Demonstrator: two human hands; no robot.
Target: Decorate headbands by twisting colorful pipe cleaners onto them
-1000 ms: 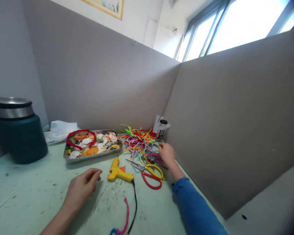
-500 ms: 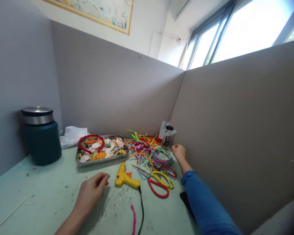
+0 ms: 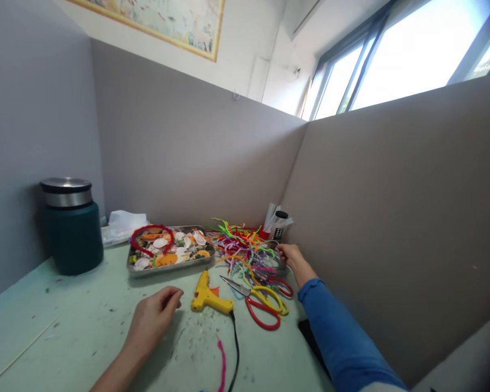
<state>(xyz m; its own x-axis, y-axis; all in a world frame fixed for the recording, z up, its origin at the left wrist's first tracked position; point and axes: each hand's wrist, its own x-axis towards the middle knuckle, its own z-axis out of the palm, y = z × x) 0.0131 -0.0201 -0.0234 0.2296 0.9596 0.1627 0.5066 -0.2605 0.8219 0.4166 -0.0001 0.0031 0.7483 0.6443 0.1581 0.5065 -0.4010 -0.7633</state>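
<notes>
My left hand (image 3: 155, 316) rests on the table with its fingers curled together and nothing visible in them. Just right of it lies a yellow glue gun (image 3: 210, 299) with a black cord. My right hand (image 3: 292, 258) has its fingertips pinched at the right edge of a heap of coloured pipe cleaners (image 3: 239, 242), by some thin grey loops (image 3: 271, 261). What sits between those fingertips is too small to make out. Red-handled scissors (image 3: 265, 313) and a yellow-handled pair (image 3: 273, 300) lie in front of the heap, partly overlapping.
A metal tray (image 3: 171, 269) holds shells and other small pieces, with a red hoop (image 3: 172, 239) on top. A dark green flask (image 3: 73, 237) stands left. Behind my right hand are a black-capped container (image 3: 280, 226) and clear sticks (image 3: 270, 215). A pink pipe cleaner (image 3: 222, 365) lies nearest me.
My right hand has moved left, from beside the right partition to the edge of the pipe cleaner heap and the grey loops. My left hand has stayed in place.
</notes>
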